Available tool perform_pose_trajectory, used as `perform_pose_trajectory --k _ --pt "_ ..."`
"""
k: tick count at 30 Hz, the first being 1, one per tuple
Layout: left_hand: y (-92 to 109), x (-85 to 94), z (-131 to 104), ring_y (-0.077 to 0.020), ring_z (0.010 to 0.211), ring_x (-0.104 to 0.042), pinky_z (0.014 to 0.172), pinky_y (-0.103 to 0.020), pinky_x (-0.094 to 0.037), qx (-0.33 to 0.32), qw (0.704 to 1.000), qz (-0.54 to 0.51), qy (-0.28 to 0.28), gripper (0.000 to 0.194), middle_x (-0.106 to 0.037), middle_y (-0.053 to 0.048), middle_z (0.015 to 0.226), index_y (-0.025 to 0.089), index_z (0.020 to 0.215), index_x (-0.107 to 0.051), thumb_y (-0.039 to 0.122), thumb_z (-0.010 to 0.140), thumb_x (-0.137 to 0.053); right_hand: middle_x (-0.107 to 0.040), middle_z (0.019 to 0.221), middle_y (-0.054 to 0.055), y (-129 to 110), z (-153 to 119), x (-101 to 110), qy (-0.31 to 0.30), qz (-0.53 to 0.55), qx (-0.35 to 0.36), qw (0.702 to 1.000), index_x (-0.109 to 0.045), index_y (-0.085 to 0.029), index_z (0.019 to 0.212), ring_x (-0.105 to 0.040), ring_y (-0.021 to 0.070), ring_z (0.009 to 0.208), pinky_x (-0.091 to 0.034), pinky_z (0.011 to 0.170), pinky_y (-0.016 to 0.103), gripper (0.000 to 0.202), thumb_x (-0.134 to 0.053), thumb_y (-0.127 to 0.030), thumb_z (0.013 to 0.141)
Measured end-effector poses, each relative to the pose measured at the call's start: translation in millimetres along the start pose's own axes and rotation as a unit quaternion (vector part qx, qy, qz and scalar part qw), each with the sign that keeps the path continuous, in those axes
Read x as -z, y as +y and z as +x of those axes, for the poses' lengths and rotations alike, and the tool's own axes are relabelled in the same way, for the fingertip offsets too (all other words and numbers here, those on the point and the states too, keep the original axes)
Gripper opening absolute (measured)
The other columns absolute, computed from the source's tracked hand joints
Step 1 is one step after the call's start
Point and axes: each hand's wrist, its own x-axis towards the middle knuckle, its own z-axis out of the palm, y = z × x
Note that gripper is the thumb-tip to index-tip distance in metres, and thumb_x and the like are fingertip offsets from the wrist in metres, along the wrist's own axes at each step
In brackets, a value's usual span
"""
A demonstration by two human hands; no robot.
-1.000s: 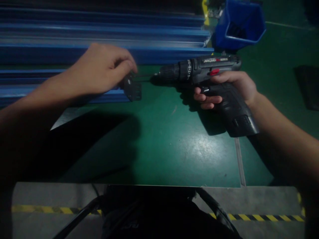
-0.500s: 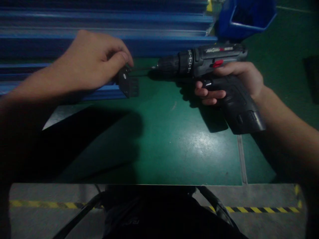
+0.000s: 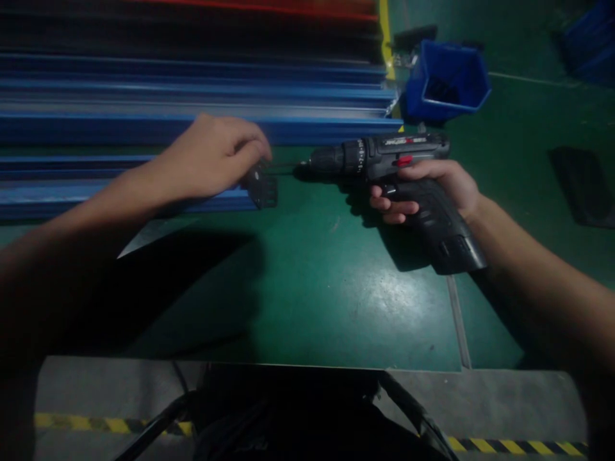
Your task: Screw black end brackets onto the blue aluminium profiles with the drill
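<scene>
My right hand (image 3: 454, 182) is wrapped round the grip of a black cordless drill (image 3: 408, 148) with a red switch, its chuck facing left. A long thin bit (image 3: 283, 168) runs from the chuck to the top of a black end cap (image 3: 263, 189). My left hand (image 3: 225, 157) is closed, thumb and fingers pinched at that cap by the bit's tip. The cap sits at the right end of a blue metal profile (image 3: 218, 202), which lies partly under my left wrist. My fingers hide the exact spot where the bit meets the cap.
More long blue profiles (image 3: 192, 125) lie behind my left hand, with a dark and red stack beyond. A blue bin (image 3: 449, 77) stands at the back right of the green table (image 3: 312, 288). A dark flat object (image 3: 583, 186) lies far right.
The camera view has tilted up, so everything sits lower and more of the back shows. Hands, drill and end cap keep nearly the same positions relative to each other.
</scene>
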Motion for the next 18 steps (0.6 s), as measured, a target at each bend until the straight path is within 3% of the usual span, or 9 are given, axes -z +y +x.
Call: perform_pose_trajectory --k 9,15,18 --pt "3 0.4 0 -0.0227 0.1 -0.067 0.096 -0.034 -0.048 -0.006 1.0 -0.01 0.002 0.045 -0.077 -0.008 0.109 0.015 0.108 -0.076 0.039 0.103 -0.038 -0.069 0.097 0.013 -1 0 0 -0.007 0.009 -0.006 1.0 -0.055 0.0 0.116 -0.062 0.0093 0.066 -0.061 0.075 0.025 0.032 -0.063 -0.023 0.095" --pt "0 -2.4 1 -0.0244 0.101 -0.068 0.097 -0.038 -0.05 -0.008 1.0 -0.013 0.008 0.045 -0.076 -0.007 0.105 0.018 0.105 -0.077 0.04 0.101 -0.038 -0.065 0.092 0.006 -2 -2 -9 0.078 -0.024 -0.024 0.996 -0.058 -0.008 0.112 -0.054 0.0092 0.06 -0.059 0.066 0.028 0.023 -0.051 -0.028 0.103" --pt "-3 -5.2 3 -0.0246 0.101 -0.07 0.1 -0.04 -0.051 -0.006 0.999 -0.029 0.021 0.043 -0.075 -0.004 0.102 0.023 0.104 -0.078 0.042 0.098 -0.04 -0.064 0.091 0.006 -2 -2 -9 0.086 -0.031 -0.024 0.996 -0.059 -0.009 0.111 -0.052 0.01 0.059 -0.058 0.064 0.03 0.023 -0.052 -0.029 0.102"
